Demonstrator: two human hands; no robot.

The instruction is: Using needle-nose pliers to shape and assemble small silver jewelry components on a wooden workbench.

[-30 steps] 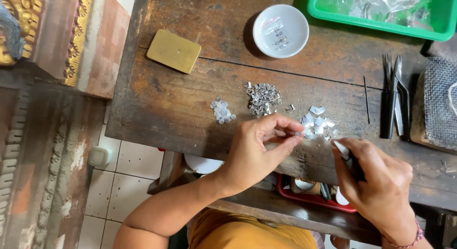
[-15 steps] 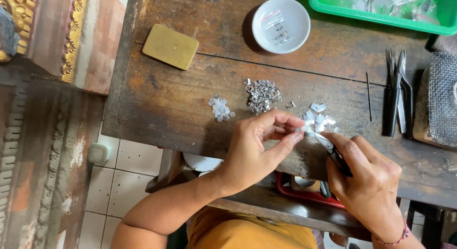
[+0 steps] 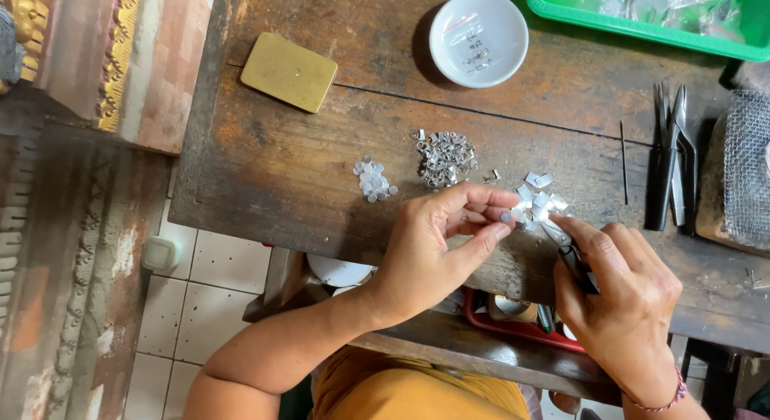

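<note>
Worn wooden bench (image 3: pixel 265 171); left hand (image 3: pixel 437 247) pinches small silver disc (image 3: pixel 507 217).

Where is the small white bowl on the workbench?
In the head view, the white bowl sits at the far edge of the wooden workbench, between the brass block on its left and the green tray on its right.

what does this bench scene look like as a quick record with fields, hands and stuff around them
surface: worn wooden table
left hand: pinching a small metal piece at its fingertips
right hand: gripping a dark-handled tool, tip at the flat metal pieces
near the hands: heap of small metal rings; small pile of round discs
further off: white bowl; brass block; green tray; pliers; thin rod
</note>
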